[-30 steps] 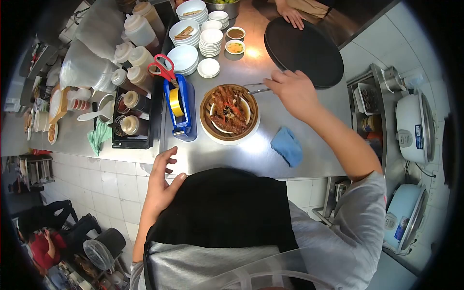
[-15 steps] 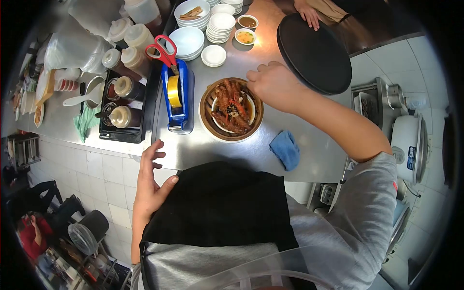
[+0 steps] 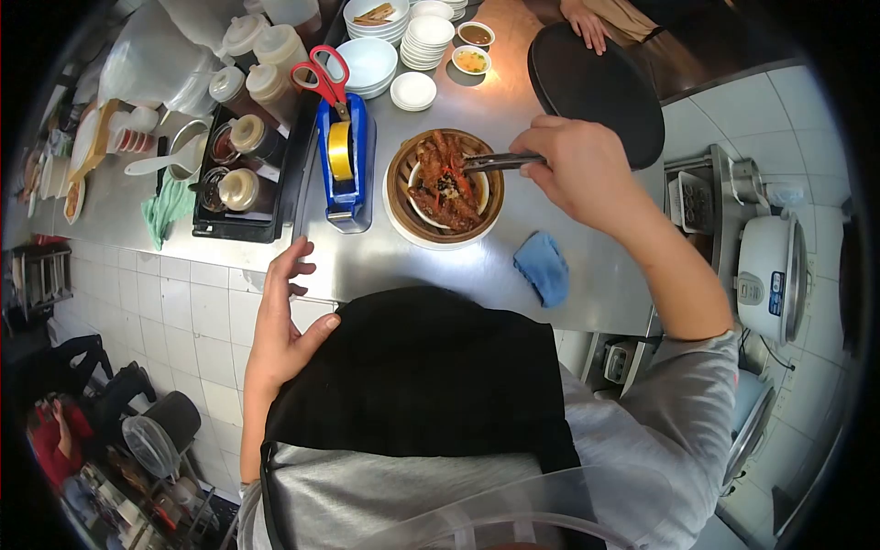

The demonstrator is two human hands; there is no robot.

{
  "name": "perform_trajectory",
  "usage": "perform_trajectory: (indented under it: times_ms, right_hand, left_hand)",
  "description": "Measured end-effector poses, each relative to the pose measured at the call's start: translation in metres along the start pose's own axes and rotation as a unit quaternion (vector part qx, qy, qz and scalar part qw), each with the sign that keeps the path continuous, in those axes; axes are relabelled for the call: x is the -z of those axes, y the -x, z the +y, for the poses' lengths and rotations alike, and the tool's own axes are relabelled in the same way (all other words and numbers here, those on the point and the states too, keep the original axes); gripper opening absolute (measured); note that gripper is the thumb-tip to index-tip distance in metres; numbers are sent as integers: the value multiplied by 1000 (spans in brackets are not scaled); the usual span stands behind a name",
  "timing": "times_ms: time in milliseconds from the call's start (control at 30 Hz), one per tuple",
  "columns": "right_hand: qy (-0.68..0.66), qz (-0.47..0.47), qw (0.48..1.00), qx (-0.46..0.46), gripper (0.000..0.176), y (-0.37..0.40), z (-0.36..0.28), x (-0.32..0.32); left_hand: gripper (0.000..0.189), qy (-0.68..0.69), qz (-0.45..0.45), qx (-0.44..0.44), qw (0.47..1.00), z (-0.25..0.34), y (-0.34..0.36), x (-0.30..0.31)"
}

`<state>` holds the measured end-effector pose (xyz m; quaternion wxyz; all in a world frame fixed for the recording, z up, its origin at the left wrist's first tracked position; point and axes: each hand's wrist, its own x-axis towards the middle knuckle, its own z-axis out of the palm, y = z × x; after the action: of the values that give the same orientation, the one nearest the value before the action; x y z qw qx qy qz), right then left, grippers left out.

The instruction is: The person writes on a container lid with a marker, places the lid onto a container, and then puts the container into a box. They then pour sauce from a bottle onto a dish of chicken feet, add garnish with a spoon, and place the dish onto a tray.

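Observation:
My right hand is closed around dark metal tongs, whose tips touch the red garnish on the food. Brown sauced pieces fill a white bowl inside a round bamboo steamer, which rests on a white plate. At the front edge of the steel counter, my left hand hangs with fingers apart and nothing in it. Left of the steamer stands a blue tape dispenser with red-handled scissors in its top.
A blue cloth lies right of the steamer. Behind it are stacked white dishes and two sauce dishes. Another person's hand touches a black round tray. Bottles stand in a black caddy at the left.
My right hand has moved back to the right from the steamer's rim, and the tongs now show in it. The view has shifted slightly. My left hand stays open.

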<state>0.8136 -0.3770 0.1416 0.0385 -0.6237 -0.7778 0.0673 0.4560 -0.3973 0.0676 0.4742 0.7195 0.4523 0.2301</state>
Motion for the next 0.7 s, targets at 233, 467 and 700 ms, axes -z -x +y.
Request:
perform_trajectory:
  times_ms: [233,467,700]
  right_hand:
    - [-24,15,995,-94,16,23,-4,-35]
    - [-80,25,981,-176,18,37,6,-52]
    - [-34,13,974,-222,18,35,0,-67]
  left_hand:
    - [86,-23,19,-29,999,-6,27,9]
    - [84,-30,27,-37,998,-11,46,11]
    - [83,-27,27,-54,998,-13,54,13]
